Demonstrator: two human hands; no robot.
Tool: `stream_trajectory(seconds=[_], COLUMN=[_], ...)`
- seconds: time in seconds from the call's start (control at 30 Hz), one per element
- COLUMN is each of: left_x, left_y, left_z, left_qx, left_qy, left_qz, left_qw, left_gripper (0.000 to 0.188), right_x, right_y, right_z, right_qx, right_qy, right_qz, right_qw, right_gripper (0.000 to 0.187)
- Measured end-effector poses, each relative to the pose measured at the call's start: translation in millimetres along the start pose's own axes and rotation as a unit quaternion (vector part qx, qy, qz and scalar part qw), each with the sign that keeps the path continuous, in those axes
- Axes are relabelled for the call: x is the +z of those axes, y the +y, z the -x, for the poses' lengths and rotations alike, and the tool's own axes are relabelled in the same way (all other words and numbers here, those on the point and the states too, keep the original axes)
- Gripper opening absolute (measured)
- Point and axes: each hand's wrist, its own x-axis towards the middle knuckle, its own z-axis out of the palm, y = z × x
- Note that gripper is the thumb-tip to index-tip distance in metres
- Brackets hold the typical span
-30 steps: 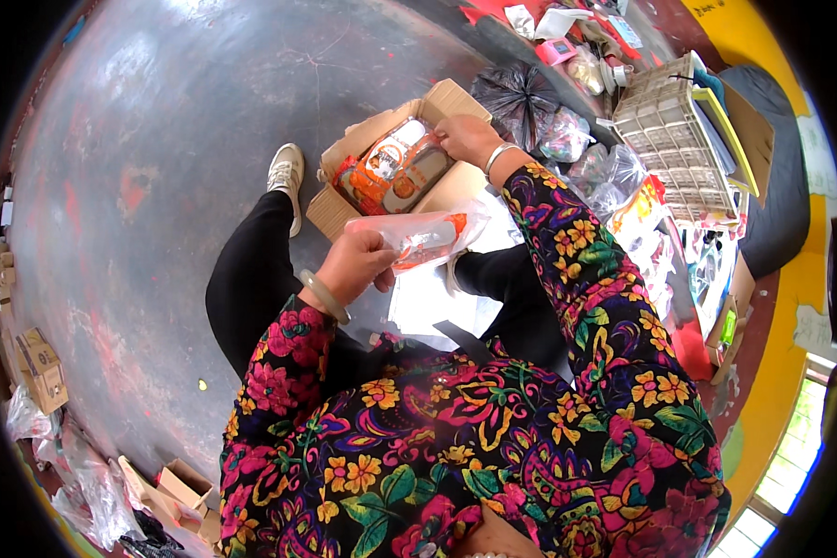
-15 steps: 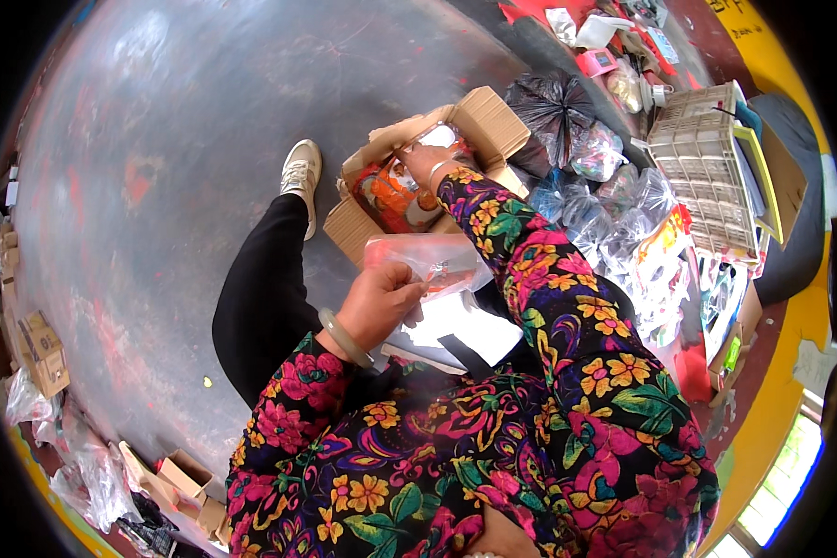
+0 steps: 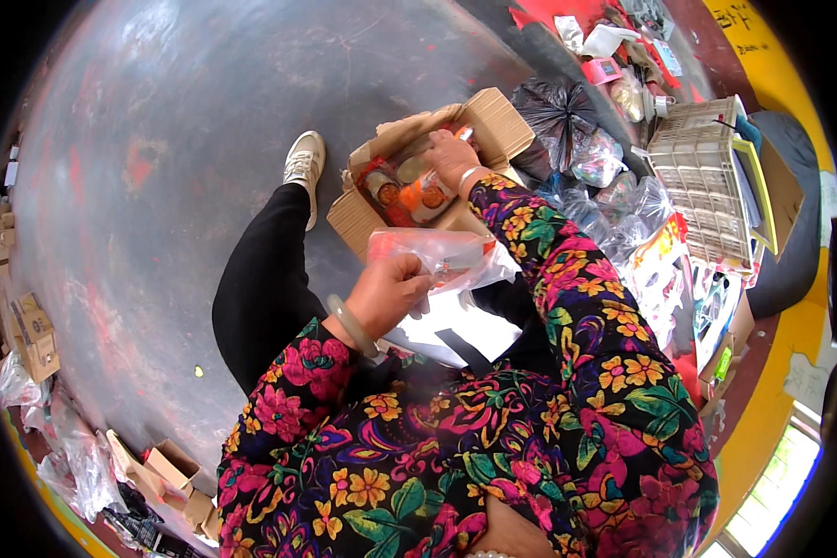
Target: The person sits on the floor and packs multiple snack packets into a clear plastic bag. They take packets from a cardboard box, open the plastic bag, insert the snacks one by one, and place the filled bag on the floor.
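My left hand (image 3: 386, 293) is closed on a clear plastic bag (image 3: 414, 247), pinched between thumb and fingers in front of my lap. Something reddish shows inside the bag. My right hand (image 3: 454, 160) reaches into an open cardboard box (image 3: 496, 123), its fingers curled down near the far right inside wall. What those fingers hold, if anything, is hidden. Red-and-orange printed packets (image 3: 428, 197) lie in the box below and left of that hand. White papers (image 3: 456, 325) rest on my lap under the bag.
Right of the box sit a black plastic bag (image 3: 556, 116) and several stuffed clear bags (image 3: 623, 219). A pale plastic basket (image 3: 693, 172) stands farther right. My shoe (image 3: 304, 166) is on the floor left of the box. Small cartons (image 3: 37, 337) line the left side.
My right hand has shifted to the right inside the box, uncovering more of the packets. The bag in my left hand has spread a little to the right.
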Motion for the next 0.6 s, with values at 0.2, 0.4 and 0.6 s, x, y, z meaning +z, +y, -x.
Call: stream_trajectory(seconds=[0.2, 0.4, 0.6], left_x=[-6, -8, -8], left_y=[-4, 1, 5], left_z=[-3, -8, -6], left_qx=[0.013, 0.050, 0.036], left_qy=[-0.006, 0.004, 0.001], left_qz=[-0.011, -0.019, 0.041], left_qw=[1.000, 0.999, 0.998], left_gripper=[0.018, 0.016, 0.015], right_x=[-70, -167, -184], right_y=[22, 28, 21], right_z=[21, 79, 134], right_qx=[0.150, 0.266, 0.220], right_qy=[0.095, 0.075, 0.135], right_qz=[-0.276, -0.751, -0.871], right_qw=[0.945, 0.599, 0.419], right_gripper=[0.012, 0.017, 0.015])
